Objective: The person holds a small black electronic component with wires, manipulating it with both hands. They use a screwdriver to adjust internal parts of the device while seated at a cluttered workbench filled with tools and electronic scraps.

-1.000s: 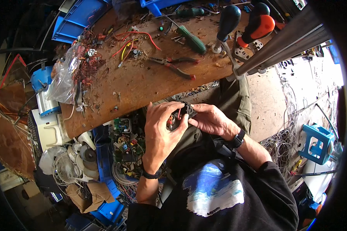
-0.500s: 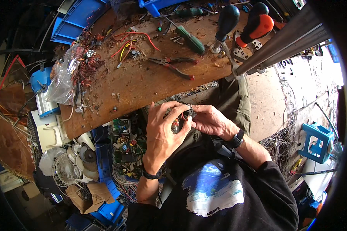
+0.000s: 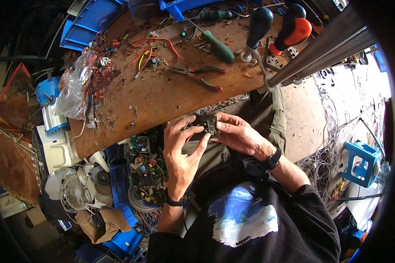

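Note:
Between both hands, over my lap just off the bench's near edge, is a small dark boxy part (image 3: 205,119) with metal bits on its face. Fingers of my left hand (image 3: 180,151) are closed on its left side, the thumb near its lower edge. My right hand (image 3: 241,136) grips the right end, thumb lying on the face and fingers behind. Its exact kind cannot be made out, and its back is hidden. Combination pliers (image 3: 197,75) with red-and-black handles lie on the wooden bench (image 3: 162,98) beyond my hands.
Screwdrivers, one with a green handle (image 3: 219,48), lie farther back, beside a metal post (image 3: 320,48). Copper wire scraps (image 3: 103,79) and a clear plastic bag (image 3: 74,94) are at left. Circuit boards (image 3: 140,168) fill the space below the bench. A blue stool (image 3: 362,164) stands right.
The dark part has been turned so its broad face with metal bits shows; the red wire seen by it before is now out of sight. My left fingers have shifted on it.

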A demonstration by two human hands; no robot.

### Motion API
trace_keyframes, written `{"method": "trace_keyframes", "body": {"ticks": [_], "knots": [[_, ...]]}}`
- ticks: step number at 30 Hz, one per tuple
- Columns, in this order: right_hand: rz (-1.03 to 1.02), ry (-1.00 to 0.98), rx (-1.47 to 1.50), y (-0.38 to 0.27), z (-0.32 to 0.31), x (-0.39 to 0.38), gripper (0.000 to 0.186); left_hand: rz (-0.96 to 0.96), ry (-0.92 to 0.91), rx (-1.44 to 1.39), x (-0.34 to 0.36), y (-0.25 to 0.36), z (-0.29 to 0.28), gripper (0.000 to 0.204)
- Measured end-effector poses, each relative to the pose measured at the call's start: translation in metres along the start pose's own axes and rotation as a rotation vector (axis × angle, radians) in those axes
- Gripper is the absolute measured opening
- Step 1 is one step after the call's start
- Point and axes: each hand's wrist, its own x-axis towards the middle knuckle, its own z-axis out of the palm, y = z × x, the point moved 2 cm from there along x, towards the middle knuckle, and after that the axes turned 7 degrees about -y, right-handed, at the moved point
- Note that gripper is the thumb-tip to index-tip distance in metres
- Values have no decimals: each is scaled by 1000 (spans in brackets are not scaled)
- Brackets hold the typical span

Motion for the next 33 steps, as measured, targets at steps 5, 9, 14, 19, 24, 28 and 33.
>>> {"method": "trace_keyframes", "body": {"ticks": [5,9,14,19,24,28,33], "knots": [[-15,30,-46,1,1,-1,26,94,67,138,0,3,-2,29],[-41,22,-82,-1,6,-1,32,98,90,150,-1,3,-2,30],[-78,-2,-97,-2,8,-1,35,105,112,145,-2,3,0,30],[-91,-24,-62,-1,8,0,34,160,140,197,-5,3,6,30],[-112,-49,-79,-2,5,-1,31,237,133,249,-5,7,6,32],[-115,-20,-73,-3,5,-2,29,148,221,172,-14,-6,-3,43],[-123,-12,-56,-4,6,-2,30,149,215,269,-10,-11,-9,30]]}}
